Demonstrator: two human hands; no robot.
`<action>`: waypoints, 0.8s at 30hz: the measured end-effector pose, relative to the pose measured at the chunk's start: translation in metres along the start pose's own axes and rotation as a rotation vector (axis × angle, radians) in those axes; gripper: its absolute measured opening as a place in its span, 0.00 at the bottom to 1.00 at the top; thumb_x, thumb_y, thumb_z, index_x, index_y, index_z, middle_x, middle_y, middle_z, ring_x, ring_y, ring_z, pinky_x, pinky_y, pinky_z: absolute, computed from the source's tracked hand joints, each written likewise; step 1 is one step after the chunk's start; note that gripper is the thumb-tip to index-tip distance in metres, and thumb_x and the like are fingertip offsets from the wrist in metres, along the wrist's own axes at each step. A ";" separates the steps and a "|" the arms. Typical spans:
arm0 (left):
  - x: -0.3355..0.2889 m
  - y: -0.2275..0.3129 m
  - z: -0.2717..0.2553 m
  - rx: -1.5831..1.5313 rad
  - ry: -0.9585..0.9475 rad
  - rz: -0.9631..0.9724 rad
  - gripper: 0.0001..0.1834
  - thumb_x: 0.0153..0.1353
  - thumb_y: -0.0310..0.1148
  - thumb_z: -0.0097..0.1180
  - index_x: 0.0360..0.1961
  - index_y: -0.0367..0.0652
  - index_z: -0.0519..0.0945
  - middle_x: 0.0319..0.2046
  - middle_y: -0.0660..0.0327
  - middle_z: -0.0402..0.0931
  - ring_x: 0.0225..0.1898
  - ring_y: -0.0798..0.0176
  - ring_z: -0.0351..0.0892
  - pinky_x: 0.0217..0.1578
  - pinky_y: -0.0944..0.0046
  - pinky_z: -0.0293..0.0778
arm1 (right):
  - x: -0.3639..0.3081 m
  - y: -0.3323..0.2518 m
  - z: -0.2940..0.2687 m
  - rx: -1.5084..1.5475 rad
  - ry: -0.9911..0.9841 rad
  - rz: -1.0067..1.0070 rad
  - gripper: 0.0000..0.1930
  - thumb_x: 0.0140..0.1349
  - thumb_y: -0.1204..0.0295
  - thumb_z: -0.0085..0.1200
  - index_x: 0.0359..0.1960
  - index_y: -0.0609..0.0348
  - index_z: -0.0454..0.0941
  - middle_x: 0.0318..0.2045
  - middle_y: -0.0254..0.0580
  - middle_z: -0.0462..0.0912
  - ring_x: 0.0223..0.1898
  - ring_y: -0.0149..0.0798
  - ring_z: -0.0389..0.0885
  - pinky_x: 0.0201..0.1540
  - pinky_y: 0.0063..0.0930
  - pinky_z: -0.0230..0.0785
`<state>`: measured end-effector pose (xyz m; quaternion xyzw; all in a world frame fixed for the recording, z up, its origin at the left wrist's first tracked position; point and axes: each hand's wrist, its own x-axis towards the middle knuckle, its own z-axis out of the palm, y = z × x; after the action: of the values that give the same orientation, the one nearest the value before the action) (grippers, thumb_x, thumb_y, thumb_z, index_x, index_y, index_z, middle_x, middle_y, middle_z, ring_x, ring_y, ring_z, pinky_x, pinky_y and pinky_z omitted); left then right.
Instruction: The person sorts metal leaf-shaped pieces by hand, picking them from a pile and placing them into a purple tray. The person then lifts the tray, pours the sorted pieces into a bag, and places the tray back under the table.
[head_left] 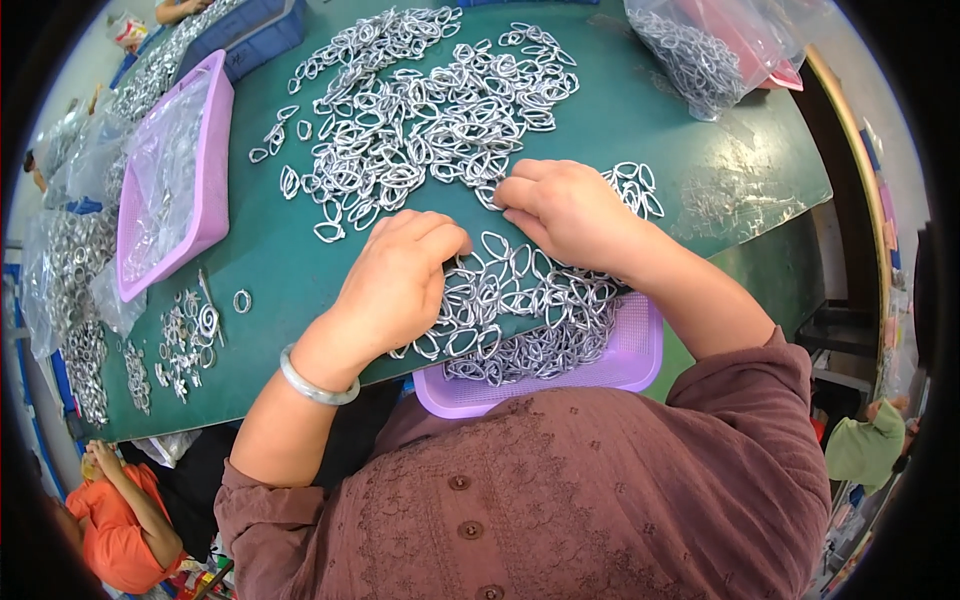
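A big heap of silver, leaf-shaped metal links [400, 130] spreads over the green table [270, 340]. At its near edge my right hand [570, 215] is closed, thumb and fingers pinched at a metal link [487, 196]. My left hand [400, 275] lies closer to me with curled fingers, beside a smaller group of links [520, 280] at the table's front edge. Its fingertips are turned away, so what they hold is hidden. Below that edge, a purple basket [640, 350] in front of my body contains many more links.
On the left stand a purple tray [215, 200] with plastic bags and a blue bin [265, 40]. Small rings and metal parts [190, 335] lie nearby. A clear bag of links [690, 65] sits far right. A person in orange [125, 530] is at lower left.
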<state>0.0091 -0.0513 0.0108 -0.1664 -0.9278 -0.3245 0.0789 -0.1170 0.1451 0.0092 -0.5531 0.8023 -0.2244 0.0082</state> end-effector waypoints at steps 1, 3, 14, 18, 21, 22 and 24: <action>0.000 0.000 0.000 -0.006 0.008 0.005 0.15 0.50 0.14 0.47 0.37 0.39 0.78 0.37 0.54 0.77 0.41 0.48 0.75 0.46 0.54 0.70 | -0.001 0.002 0.002 0.008 0.016 -0.008 0.04 0.56 0.73 0.56 0.33 0.57 0.78 0.29 0.43 0.77 0.34 0.51 0.79 0.38 0.43 0.72; 0.000 -0.001 0.001 0.007 0.018 0.006 0.15 0.50 0.14 0.47 0.38 0.38 0.78 0.38 0.53 0.77 0.41 0.47 0.75 0.46 0.54 0.71 | -0.002 0.003 0.005 0.025 0.045 -0.023 0.04 0.55 0.74 0.58 0.33 0.58 0.78 0.28 0.42 0.76 0.33 0.50 0.78 0.35 0.42 0.71; 0.004 0.001 0.007 0.186 -0.044 -0.033 0.21 0.51 0.16 0.49 0.45 0.46 0.82 0.37 0.57 0.72 0.42 0.53 0.73 0.46 0.56 0.70 | 0.000 0.001 -0.007 0.079 -0.088 0.053 0.07 0.58 0.73 0.56 0.38 0.54 0.81 0.36 0.43 0.79 0.40 0.51 0.80 0.41 0.42 0.73; 0.003 0.004 0.002 0.150 -0.081 -0.049 0.22 0.49 0.14 0.48 0.44 0.44 0.83 0.39 0.56 0.73 0.43 0.51 0.73 0.47 0.57 0.71 | -0.003 0.005 -0.005 0.081 -0.090 0.004 0.08 0.56 0.75 0.57 0.39 0.54 0.81 0.33 0.42 0.76 0.36 0.50 0.78 0.39 0.42 0.72; 0.002 0.003 0.001 0.133 -0.083 -0.047 0.22 0.49 0.14 0.48 0.43 0.43 0.83 0.39 0.56 0.73 0.43 0.51 0.73 0.47 0.56 0.71 | -0.007 0.008 -0.010 0.117 -0.111 -0.041 0.07 0.55 0.77 0.57 0.37 0.55 0.81 0.31 0.41 0.75 0.35 0.50 0.77 0.37 0.41 0.71; 0.001 0.003 0.001 0.129 -0.079 -0.046 0.21 0.49 0.14 0.48 0.42 0.43 0.83 0.40 0.56 0.73 0.43 0.51 0.73 0.47 0.56 0.71 | -0.009 0.008 -0.013 0.126 -0.125 -0.044 0.07 0.55 0.77 0.57 0.36 0.55 0.81 0.31 0.41 0.75 0.35 0.49 0.77 0.37 0.41 0.71; 0.001 0.001 0.002 0.114 -0.048 -0.025 0.19 0.50 0.16 0.49 0.41 0.43 0.82 0.38 0.57 0.73 0.41 0.51 0.73 0.46 0.55 0.70 | -0.010 0.011 -0.019 0.169 -0.201 -0.050 0.06 0.56 0.76 0.56 0.35 0.55 0.82 0.33 0.42 0.77 0.38 0.50 0.79 0.40 0.41 0.71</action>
<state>0.0084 -0.0494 0.0098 -0.1575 -0.9485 -0.2678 0.0617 -0.1275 0.1643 0.0203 -0.5899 0.7617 -0.2346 0.1297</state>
